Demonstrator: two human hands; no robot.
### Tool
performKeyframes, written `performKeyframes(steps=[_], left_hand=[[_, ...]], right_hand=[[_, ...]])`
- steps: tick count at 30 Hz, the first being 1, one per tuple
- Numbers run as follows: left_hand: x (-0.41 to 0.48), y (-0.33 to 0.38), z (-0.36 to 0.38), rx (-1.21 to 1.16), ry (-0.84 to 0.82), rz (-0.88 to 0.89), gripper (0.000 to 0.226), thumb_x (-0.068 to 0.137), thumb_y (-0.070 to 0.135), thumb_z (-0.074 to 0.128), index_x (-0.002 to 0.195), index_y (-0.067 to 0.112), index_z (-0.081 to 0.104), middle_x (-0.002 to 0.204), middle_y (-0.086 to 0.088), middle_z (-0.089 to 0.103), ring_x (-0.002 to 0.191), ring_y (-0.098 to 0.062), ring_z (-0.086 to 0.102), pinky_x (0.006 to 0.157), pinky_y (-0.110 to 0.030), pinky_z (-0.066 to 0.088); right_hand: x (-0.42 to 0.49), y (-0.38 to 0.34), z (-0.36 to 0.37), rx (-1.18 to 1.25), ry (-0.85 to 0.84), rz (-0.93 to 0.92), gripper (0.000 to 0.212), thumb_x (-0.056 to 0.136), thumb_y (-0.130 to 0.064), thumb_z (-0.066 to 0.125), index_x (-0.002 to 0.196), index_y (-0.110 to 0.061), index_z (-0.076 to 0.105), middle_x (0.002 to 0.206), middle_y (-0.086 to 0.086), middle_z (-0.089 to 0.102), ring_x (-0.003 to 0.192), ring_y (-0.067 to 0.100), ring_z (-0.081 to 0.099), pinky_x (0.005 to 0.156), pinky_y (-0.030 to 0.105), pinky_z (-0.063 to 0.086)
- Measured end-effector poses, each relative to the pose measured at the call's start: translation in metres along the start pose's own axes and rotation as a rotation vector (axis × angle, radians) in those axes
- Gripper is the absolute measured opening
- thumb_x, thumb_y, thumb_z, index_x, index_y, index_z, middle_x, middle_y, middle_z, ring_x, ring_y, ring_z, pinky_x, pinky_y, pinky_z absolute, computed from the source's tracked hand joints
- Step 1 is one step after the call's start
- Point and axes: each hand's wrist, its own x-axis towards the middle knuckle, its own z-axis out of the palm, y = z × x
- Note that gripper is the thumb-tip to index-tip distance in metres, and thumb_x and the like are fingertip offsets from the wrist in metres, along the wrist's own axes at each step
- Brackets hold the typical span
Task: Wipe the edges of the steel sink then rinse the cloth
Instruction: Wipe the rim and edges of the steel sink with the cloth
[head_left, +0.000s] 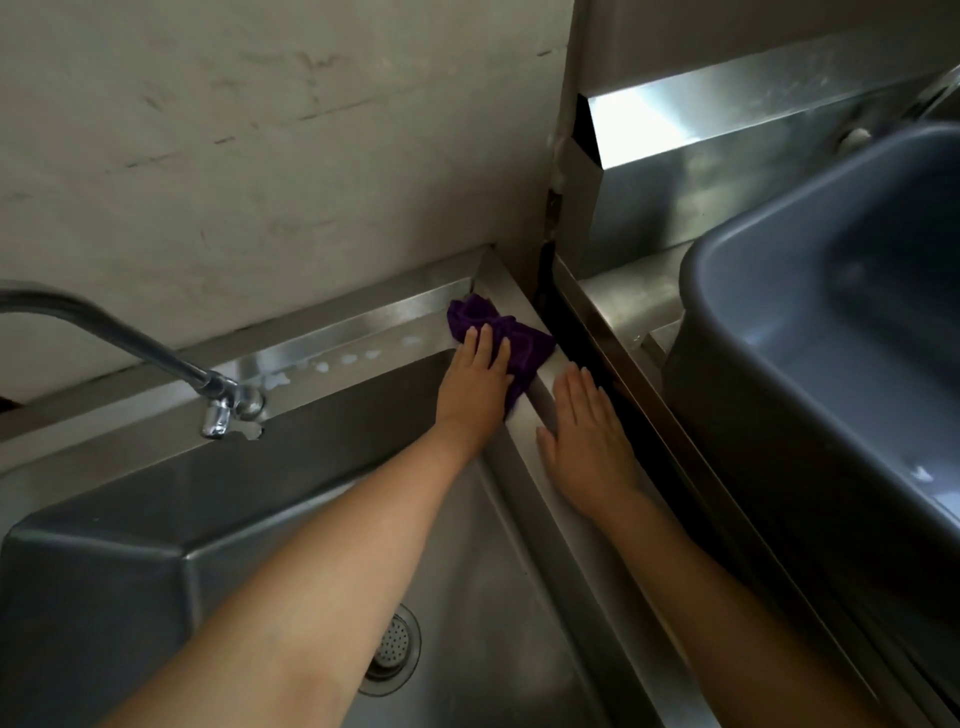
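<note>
Purple crumpled cloth (498, 332) lies on the steel sink (358, 338) rim's far-right corner — left hand (475, 389) pressed flat on it, grip wide — right hand (587, 441) flat alongside, holding nothing

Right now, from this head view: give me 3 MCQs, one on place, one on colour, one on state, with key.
1. Where is the cloth?
A. Far right corner of the sink rim
B. Over the drain
C. In the grey tub

2. What colour is the cloth?
A. Yellow
B. Purple
C. White

3. How is the right hand?
A. Gripping the tap
B. Fisted around the cloth
C. Flat and open on the sink edge

Key: 1 A, it lies where the back and right rims meet, under the left hand. 2 B, deep purple. 3 C, fingers spread, nothing held.
</note>
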Motion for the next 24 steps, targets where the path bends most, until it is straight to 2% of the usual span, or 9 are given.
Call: performKeyframes(steps=[9,13,16,18,21,24], left_hand=[[0.030,-0.024,-0.003,-0.051,0.044,-0.038,0.052,0.100,0.031,0.029,0.147,0.012,0.019,0.157,-0.014,0.012,0.145,-0.031,0.007,0.117,-0.039,0.007],[0.039,-0.033,-0.001,-0.063,0.036,-0.046,0.051,0.100,0.029,0.030,0.147,0.011,0.019,0.157,-0.015,0.012,0.145,-0.030,0.006,0.117,-0.039,0.007],[0.041,-0.036,-0.003,-0.075,0.064,-0.029,0.050,0.100,0.027,0.033,0.146,0.010,0.023,0.156,-0.016,0.018,0.144,-0.030,0.012,0.118,-0.037,0.012],[0.039,-0.037,-0.005,-0.107,0.108,-0.018,0.048,0.098,0.024,0.038,0.144,0.011,0.030,0.153,-0.016,0.026,0.143,-0.029,0.020,0.116,-0.036,0.018],[0.037,-0.034,-0.011,-0.182,0.200,-0.045,0.043,0.093,0.018,0.049,0.135,0.010,0.046,0.145,-0.015,0.042,0.136,-0.029,0.035,0.109,-0.035,0.030],[0.036,-0.034,-0.019,-0.295,0.226,-0.086,0.034,0.088,0.013,0.052,0.122,0.008,0.058,0.130,-0.015,0.058,0.123,-0.029,0.051,0.097,-0.035,0.040]], right_hand=[[0.054,-0.014,0.000,0.052,0.012,0.002,0.061,0.097,-0.033,0.028,0.147,-0.008,0.003,0.158,0.013,0.004,0.146,0.022,-0.002,0.115,0.033,-0.004],[0.078,-0.020,-0.002,0.154,0.029,-0.040,0.057,0.098,-0.025,0.029,0.147,-0.010,0.006,0.158,0.011,0.005,0.146,0.021,0.000,0.118,0.034,0.000],[0.098,-0.025,-0.008,0.314,0.010,-0.046,0.058,0.097,-0.020,0.032,0.149,-0.014,0.005,0.159,0.008,0.004,0.146,0.020,0.000,0.120,0.037,0.007],[0.108,-0.025,-0.010,0.316,-0.004,-0.089,0.063,0.094,-0.018,0.041,0.149,-0.017,0.008,0.158,0.009,0.004,0.145,0.025,0.004,0.119,0.041,0.012],[0.120,-0.023,-0.011,0.225,-0.015,-0.150,0.068,0.087,-0.020,0.056,0.145,-0.015,0.023,0.155,0.014,0.015,0.141,0.031,0.017,0.116,0.041,0.021],[0.130,-0.024,-0.013,0.274,0.098,-0.166,0.046,0.078,-0.017,0.066,0.120,-0.008,0.050,0.133,0.017,0.045,0.124,0.033,0.038,0.102,0.039,0.032]])
